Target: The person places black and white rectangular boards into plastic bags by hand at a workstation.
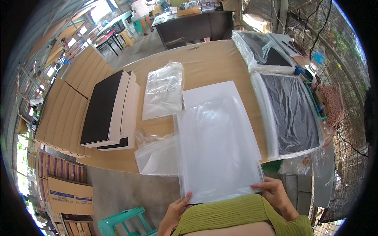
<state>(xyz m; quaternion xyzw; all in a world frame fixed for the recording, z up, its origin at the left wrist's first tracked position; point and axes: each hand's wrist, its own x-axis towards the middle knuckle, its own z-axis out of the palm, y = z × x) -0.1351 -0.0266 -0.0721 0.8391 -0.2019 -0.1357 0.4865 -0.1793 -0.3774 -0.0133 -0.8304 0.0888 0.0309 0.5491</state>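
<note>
A clear plastic sleeve with a white sheet or board (218, 149) inside lies partly on the table and reaches over its near edge toward me. My left hand (175, 212) pinches its near left corner, thumb on top. At the near right corner, my right hand (273, 192) grips the plastic between thumb and fingers. Under the sleeve's far end, another white sheet (212, 93) sticks out. To the left lie a pile of flat clear plastic bags (163, 92) and a loose, crumpled plastic bag (157, 157). How many sheets the sleeve holds, I cannot tell.
Stacks of black-topped boards (103, 106) and brown-wrapped packs (65, 118) stand on the table's left. Plastic-wrapped black boards (293, 114) lie at the right edge. A green stool (126, 222) and cartons (71, 194) are on the floor. A person (141, 10) stands far off beyond a dark desk (195, 27).
</note>
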